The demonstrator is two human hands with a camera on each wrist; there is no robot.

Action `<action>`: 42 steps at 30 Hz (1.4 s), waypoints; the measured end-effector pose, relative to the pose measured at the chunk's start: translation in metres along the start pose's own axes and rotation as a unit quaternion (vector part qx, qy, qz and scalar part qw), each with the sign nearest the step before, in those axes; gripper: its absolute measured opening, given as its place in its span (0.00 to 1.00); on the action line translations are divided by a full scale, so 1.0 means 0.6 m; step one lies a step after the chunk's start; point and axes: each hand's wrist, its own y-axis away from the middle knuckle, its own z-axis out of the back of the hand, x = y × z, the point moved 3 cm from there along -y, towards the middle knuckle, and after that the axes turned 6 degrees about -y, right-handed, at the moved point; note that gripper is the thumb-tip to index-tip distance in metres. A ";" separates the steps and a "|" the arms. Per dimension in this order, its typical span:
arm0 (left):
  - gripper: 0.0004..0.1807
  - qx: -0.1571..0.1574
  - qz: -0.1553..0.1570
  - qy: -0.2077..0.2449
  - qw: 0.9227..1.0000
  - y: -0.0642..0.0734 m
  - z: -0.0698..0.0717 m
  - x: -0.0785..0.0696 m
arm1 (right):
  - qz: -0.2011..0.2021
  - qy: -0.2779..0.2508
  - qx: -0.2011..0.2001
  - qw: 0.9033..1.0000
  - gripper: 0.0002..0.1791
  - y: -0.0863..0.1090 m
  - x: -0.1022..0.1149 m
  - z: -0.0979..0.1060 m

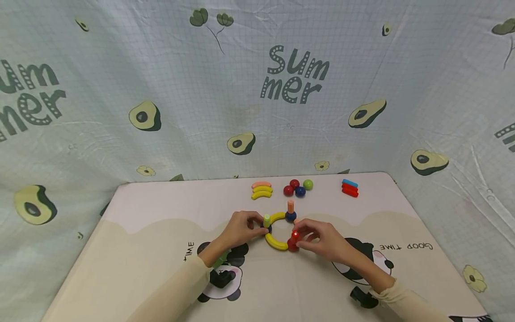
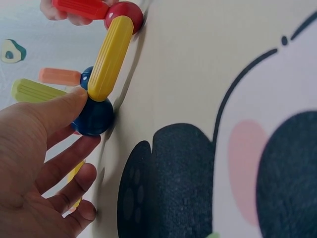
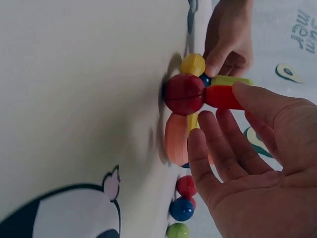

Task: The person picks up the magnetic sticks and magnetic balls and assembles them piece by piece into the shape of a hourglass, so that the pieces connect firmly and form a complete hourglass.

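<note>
A ring of curved rods and balls lies flat on the table. My left hand (image 1: 242,229) pinches the blue ball (image 2: 94,119) at the ring's left, from which a green rod (image 1: 267,220) stands up. At the near right, my right hand (image 1: 323,239) pinches an upright red rod (image 3: 222,97) that meets the red ball (image 3: 183,94). Between these balls runs a yellow curved rod (image 1: 276,243); another yellow curved rod (image 1: 277,217) leads to the far blue ball (image 1: 290,217), topped by an upright orange rod (image 1: 290,206). An orange curved rod (image 3: 176,139), partly hidden by my right hand in the head view, closes the right side.
Behind the ring lie one orange and two yellow curved rods (image 1: 262,194). Beside them is a group of red, blue and green balls (image 1: 300,192). Farther right are blue and red straight rods (image 1: 350,190). A printed cloth (image 1: 181,89) hangs behind the table.
</note>
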 end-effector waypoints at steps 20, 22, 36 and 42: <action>0.10 0.001 0.003 0.004 1.000 0.003 0.000 -0.002 | 0.011 0.052 -0.029 0.998 0.18 -0.008 0.000 0.063; 0.10 0.001 0.002 0.004 1.000 0.003 0.000 -0.002 | 0.009 0.059 -0.037 0.998 0.19 -0.012 -0.002 0.069; 0.10 0.001 0.006 0.001 1.000 0.003 0.001 -0.002 | -0.004 0.128 -0.127 0.984 0.25 -0.069 -0.042 0.117; 0.11 0.003 0.003 -0.002 1.000 0.002 0.000 -0.002 | -0.028 0.132 -0.150 0.979 0.25 -0.093 -0.074 0.131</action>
